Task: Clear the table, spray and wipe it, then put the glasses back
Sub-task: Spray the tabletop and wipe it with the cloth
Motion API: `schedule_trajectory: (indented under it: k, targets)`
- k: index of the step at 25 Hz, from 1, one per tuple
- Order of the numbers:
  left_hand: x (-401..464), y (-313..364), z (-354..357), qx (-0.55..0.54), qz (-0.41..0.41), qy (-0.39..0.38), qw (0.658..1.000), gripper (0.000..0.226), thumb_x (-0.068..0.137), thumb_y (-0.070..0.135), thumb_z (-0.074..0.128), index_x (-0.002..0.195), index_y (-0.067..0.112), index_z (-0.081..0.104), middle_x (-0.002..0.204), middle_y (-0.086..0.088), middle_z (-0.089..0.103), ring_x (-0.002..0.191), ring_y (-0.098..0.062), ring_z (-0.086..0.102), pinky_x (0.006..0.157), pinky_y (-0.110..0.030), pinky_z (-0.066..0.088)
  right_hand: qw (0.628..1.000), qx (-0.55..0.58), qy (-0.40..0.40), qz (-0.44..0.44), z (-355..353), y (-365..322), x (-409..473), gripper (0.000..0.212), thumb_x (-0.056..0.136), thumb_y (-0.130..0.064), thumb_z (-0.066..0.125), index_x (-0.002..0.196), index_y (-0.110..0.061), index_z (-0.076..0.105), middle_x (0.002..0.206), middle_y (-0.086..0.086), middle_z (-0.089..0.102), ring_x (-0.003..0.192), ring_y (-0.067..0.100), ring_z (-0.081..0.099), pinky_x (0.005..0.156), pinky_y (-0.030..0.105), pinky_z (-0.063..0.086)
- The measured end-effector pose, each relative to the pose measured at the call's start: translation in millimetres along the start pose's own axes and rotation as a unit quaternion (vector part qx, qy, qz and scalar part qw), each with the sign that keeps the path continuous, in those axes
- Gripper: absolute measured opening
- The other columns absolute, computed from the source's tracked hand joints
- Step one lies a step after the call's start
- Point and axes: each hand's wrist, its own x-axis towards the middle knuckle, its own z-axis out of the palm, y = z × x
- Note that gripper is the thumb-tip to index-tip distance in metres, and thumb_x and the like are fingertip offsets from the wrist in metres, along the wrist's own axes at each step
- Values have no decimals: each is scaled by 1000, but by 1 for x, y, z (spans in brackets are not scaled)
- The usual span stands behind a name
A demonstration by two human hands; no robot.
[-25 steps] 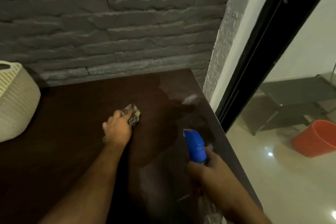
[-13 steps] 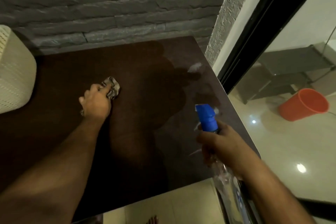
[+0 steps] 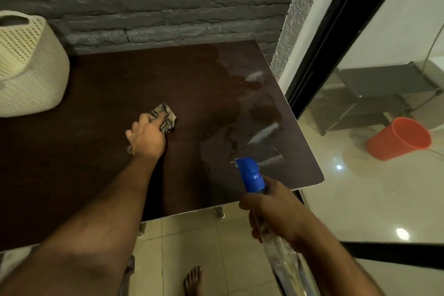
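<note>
1. gripping a crumpled rag (image 3: pixel 164 116), the left hand (image 3: pixel 146 138) presses it down on the table (image 3: pixel 96 103); the fingers are curled over the cloth, and a scrap of it pokes out at the heel of the hand.
2. the rag sticks out just past the left fingertips, flat against the dark top, about midway across it.
3. the right hand (image 3: pixel 274 209) is wrapped round the neck of a spray bottle (image 3: pixel 252 175), holding it over the near right part of the table; the blue head rises above the fingers with its nozzle turned to the left, and the clear body runs down below the wrist.
4. beyond the right hand, pale streaks and a wet sheen lie on the right part of the table, out to its right edge.
5. far to the left of the left hand, a cream perforated basket (image 3: pixel 28 65) stands on the table, near the grey brick wall (image 3: pixel 168 2).
6. well off to the right of the right hand, past a black door frame (image 3: pixel 336 38), an orange bucket (image 3: pixel 398 138) sits tilted on the glossy floor.
7. below both arms, a bare foot (image 3: pixel 193 280) stands on the tiled floor (image 3: pixel 180 247).
8. the glasses are not in view.
</note>
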Motion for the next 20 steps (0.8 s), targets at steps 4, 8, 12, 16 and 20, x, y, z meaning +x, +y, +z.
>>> schedule_trajectory:
  k: [4,8,12,16,20]
  targets:
    - [-39,14,6,-1,34,19,999,55,89,15,52,138,39,47,129,-6,44,108,-31,45,90,-45,34,1000,14,22,-1,-2,14,-12,26,87,-18,65,97,-32,46,67,9,61,51,17,58,58,35,54]
    - [-136,43,11,9,167,8,986,65,83,15,64,139,41,43,127,2,46,103,-21,47,86,-38,38,995,49,64,-54,-18,4,-10,23,86,-14,63,103,-21,50,61,6,58,50,19,56,59,38,53]
    - [-105,6,13,24,147,14,989,62,81,15,64,135,40,49,126,-2,49,103,-26,49,85,-42,38,993,65,69,-76,-33,-2,-8,22,86,-13,63,103,-17,52,63,7,57,52,19,56,57,33,54]
    - [4,70,11,8,26,14,1000,49,92,16,45,135,39,48,128,-5,44,110,-30,45,94,-44,33,991,86,81,-70,-38,-3,4,27,84,-14,65,106,-22,51,66,8,59,55,20,56,58,34,54]
    - [-96,94,30,31,255,-30,966,53,89,17,54,135,42,46,127,3,45,103,-21,47,89,-39,39,990,100,77,-62,-38,-6,17,26,84,-14,65,105,-21,51,71,10,59,59,22,56,65,41,55]
